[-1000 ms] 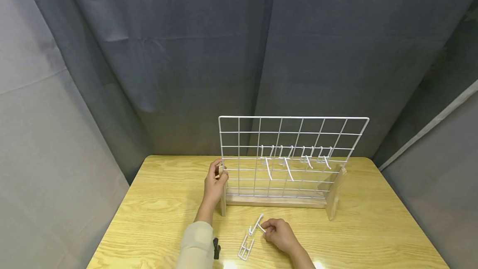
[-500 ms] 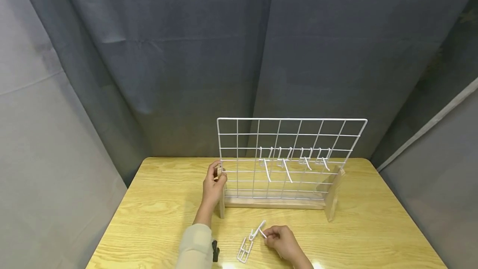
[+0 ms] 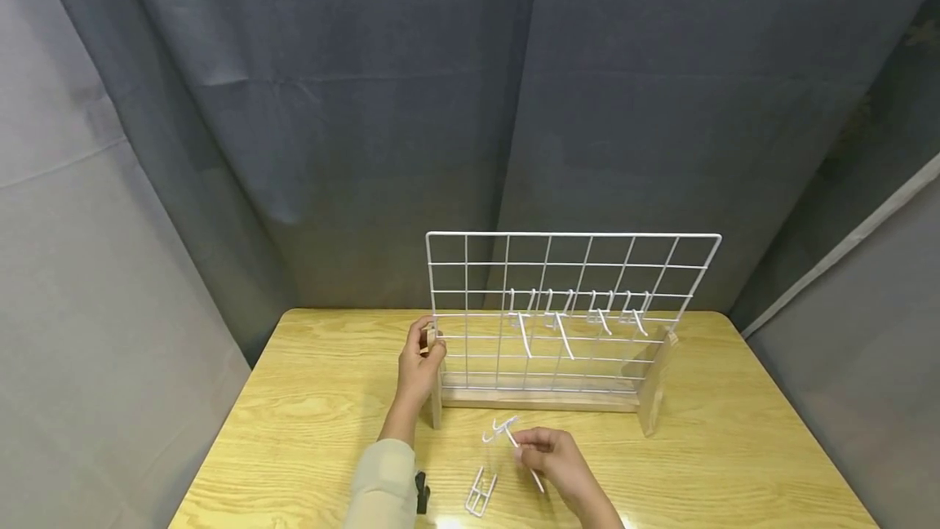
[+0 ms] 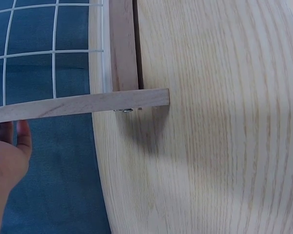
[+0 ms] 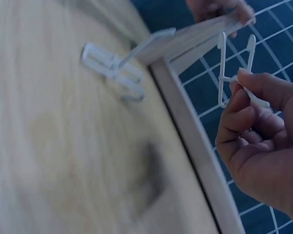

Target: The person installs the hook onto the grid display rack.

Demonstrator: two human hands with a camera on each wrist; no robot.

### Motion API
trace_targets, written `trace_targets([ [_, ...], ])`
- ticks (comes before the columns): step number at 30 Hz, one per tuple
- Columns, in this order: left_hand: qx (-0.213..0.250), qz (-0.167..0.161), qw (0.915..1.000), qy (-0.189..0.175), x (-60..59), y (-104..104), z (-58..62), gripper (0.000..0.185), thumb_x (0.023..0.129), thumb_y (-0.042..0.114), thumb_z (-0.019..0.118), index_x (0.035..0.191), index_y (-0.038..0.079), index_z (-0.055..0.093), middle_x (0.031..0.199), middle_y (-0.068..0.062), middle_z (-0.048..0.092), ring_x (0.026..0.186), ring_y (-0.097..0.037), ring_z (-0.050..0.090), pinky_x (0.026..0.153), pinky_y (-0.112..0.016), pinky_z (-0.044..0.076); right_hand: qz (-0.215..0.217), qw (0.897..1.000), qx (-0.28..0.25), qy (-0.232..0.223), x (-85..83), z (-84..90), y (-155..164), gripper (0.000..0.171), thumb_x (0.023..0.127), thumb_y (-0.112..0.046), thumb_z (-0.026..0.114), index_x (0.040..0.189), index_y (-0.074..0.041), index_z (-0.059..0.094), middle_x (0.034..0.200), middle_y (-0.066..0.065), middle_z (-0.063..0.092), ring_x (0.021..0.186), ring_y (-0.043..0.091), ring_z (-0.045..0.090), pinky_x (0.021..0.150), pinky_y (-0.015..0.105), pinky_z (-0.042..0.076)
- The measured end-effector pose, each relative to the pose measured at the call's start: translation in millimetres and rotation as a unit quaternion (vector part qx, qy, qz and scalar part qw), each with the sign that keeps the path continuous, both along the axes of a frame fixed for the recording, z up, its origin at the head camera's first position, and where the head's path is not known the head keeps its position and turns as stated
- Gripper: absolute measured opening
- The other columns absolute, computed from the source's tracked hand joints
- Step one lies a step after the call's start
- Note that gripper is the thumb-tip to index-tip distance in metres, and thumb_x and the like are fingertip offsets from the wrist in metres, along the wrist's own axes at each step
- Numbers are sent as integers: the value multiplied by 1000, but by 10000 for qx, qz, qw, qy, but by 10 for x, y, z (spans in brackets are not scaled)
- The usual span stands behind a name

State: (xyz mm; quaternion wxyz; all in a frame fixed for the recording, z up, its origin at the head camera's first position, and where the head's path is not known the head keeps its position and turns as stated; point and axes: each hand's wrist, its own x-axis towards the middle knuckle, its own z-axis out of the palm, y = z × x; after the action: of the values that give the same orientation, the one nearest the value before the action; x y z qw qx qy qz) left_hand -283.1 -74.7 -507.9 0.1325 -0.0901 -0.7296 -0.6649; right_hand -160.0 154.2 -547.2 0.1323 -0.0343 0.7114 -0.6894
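A white wire grid panel (image 3: 573,233) stands upright in a wooden stand (image 3: 539,400). My left hand (image 3: 422,366) grips the stand's left side post (image 4: 83,105) near its top; the post hides part of the fingers in the left wrist view. In front of the stand, my right hand (image 3: 554,460) pinches a white wire hook (image 5: 223,68) by its long prong, between thumb and fingers. The hook is raised off the table, its two bent ends pointing away from the hand. Another white hook (image 5: 98,61) lies on the table beneath, left of the right hand.
Several white hooks (image 3: 564,337) hang in a row on the grid, right of its middle. The stand's right side post (image 3: 654,390) rises from the wooden table (image 3: 734,447). A small black object (image 3: 422,492) shows beside the left sleeve. Grey curtains (image 3: 396,145) surround the table.
The right hand has lifted the hook off the other one and turned it, so its bent ends now face the grid. The left hand keeps its grip on the post.
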Motion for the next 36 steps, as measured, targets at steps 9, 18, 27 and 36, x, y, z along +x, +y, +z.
trace_targets([
  [9,-138,-79,9999,17,146,6,242,41,85,-3,53,124,9,49,98,-16,57,85,-17,52,74,-33,44,-264,9917,-1205,-371,-92,254,-130,26,86,-3,61,108,9,59,80,2,56,61,8,46,53,17,40],
  [18,-156,-149,9998,-27,134,2,258,41,85,-3,54,124,10,50,99,-20,57,85,-18,52,74,-35,45,-413,9736,-2177,-549,-170,491,-269,21,87,2,57,107,7,59,86,4,53,67,9,49,56,18,40],
  [27,-254,-147,9995,-106,155,-23,269,44,85,-4,54,127,8,48,100,-16,58,86,-19,52,74,-35,45,-539,9567,-2831,-411,-288,738,-419,18,87,7,52,103,4,60,82,4,53,64,8,50,52,16,38],
  [36,-245,-204,9995,29,160,9,261,44,85,-6,51,127,7,46,99,-19,57,82,-18,52,73,-35,45,-472,9392,-3370,-461,-424,973,-495,18,91,4,48,108,2,54,78,2,55,62,7,53,52,15,41],
])
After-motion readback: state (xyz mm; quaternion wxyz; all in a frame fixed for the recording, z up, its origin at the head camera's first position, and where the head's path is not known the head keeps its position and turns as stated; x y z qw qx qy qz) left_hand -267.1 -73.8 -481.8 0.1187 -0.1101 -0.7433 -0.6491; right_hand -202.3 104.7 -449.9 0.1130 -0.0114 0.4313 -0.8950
